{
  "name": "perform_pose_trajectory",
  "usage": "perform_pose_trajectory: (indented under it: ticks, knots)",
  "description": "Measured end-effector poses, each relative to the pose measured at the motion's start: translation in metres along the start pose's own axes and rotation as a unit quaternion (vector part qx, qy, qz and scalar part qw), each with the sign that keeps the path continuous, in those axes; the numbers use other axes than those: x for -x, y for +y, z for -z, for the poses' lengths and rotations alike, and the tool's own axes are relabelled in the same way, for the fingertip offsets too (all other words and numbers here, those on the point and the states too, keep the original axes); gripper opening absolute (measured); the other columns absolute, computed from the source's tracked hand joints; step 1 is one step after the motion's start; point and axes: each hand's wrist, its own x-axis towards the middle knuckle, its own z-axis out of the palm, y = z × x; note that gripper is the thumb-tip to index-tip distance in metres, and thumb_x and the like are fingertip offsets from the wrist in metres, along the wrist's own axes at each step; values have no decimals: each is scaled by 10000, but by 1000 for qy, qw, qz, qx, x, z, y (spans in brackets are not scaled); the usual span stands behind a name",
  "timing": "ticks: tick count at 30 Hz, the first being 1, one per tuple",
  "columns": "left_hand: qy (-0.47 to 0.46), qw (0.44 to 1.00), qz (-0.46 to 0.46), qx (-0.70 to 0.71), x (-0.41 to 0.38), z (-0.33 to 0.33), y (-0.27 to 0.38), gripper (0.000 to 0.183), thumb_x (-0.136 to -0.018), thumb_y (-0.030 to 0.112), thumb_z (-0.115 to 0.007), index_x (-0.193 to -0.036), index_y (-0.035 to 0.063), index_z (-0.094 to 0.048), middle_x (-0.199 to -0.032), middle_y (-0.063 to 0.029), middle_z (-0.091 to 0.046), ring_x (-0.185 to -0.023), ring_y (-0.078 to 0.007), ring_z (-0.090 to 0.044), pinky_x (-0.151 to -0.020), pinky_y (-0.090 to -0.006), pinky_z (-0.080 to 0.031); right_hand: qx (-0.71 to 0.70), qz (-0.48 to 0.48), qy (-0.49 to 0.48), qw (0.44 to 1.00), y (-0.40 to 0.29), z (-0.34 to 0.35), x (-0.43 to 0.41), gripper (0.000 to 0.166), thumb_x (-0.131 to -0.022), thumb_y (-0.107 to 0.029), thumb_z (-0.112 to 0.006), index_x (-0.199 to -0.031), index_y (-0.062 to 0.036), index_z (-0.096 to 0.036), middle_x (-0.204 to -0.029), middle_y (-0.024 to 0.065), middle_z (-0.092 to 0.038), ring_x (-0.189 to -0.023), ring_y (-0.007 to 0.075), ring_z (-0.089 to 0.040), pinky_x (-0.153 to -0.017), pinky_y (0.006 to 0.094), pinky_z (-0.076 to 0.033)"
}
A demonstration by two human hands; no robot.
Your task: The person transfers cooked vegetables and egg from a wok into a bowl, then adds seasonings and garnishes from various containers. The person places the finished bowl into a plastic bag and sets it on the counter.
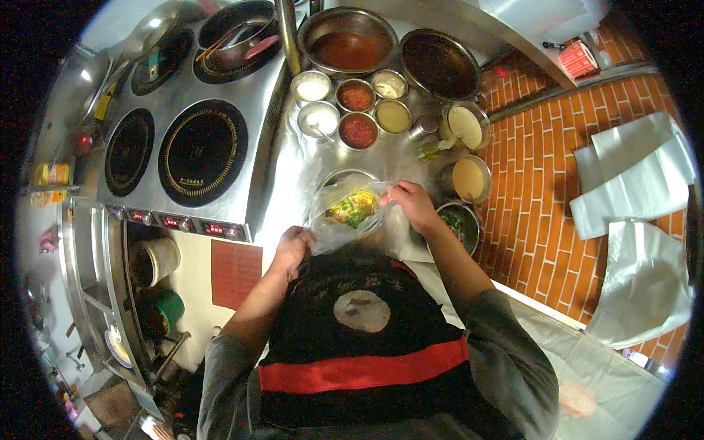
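Both hands grip the edges of a clear plastic bag (pixel 330 236) spread over a metal bowl (pixel 324 180) on the steel counter. My left hand (pixel 293 250) pinches its near left edge, slightly blurred. Across from it, my right hand (pixel 408 202) holds the bag's right edge between thumb and fingers. Food with chopped green herbs and yellow pieces (pixel 355 210) shows in the middle; through the film I cannot tell whether it lies inside the bag or under it. Much of the bowl's rim is covered by the plastic.
Left stands an induction cooktop (pixel 258 137) with a black wok (pixel 236 33). Several small seasoning bowls (pixel 357 130) sit behind the bag, before two large sauce pots (pixel 347 49) (pixel 440 63). Sauce containers (pixel 468 179) and a pot of chopped greens (pixel 456 226) line the right, beside a brick-patterned surface (pixel 528 220).
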Motion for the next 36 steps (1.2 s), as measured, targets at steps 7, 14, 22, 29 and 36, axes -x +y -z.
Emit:
perform_pose_trajectory:
  ticks: [7, 14, 22, 29, 36]
  knots:
    - [-29, 949, -92, 300, 45, -16, 83, 167, -801, -11, -531, -951, 47, -485, -680, -36, -507, -639, -169, -532, -668, -323, -476, -153, -9, -5, 988, -30, -8, 22, 231, -906, -207, -530, -825, 2, -584, -688, 49, -578, -661, 144, -554, -672, 262, -436]
    - [-25, 978, -203, -40, 57, -26, 101, 344, -840, -104, -444, -1165, 8, -423, -891, -119, -619, -721, -138, -571, -677, -259, -477, -285, -14, 3, 959, -55, -3, 45, 188, -927, -135, -491, -973, 33, -562, -824, 88, -585, -751, 186, -562, -791, 329, -454]
    - [-219, 955, -159, 119, 63, -69, 108, 544, -827, -128, -393, -1322, 76, -295, -1237, -187, -542, -885, -263, -640, -796, -369, -514, -322, 62, -200, 923, -81, -26, 49, 368, -887, -6, -511, -1254, 28, -492, -1147, 96, -581, -956, 178, -604, -902, 312, -465]
    - [-160, 973, -149, 74, 10, -74, 88, 532, -848, -40, -545, -1332, 10, -329, -941, -139, -629, -607, -170, -598, -480, -262, -496, -234, 12, -140, 962, -36, -53, 16, 433, -897, 26, -444, -1325, -36, -461, -1096, 57, -597, -803, 141, -598, -749, 270, -512]
    - [56, 853, -351, -382, 30, -93, 103, 494, -704, 114, -668, -1166, 45, -507, -778, -173, -628, -721, -333, -627, -702, -422, -495, -32, 107, -145, 983, -24, -64, -3, 349, -774, 59, -565, -1115, -19, -572, -961, 6, -615, -822, 71, -554, -728, 244, -465]
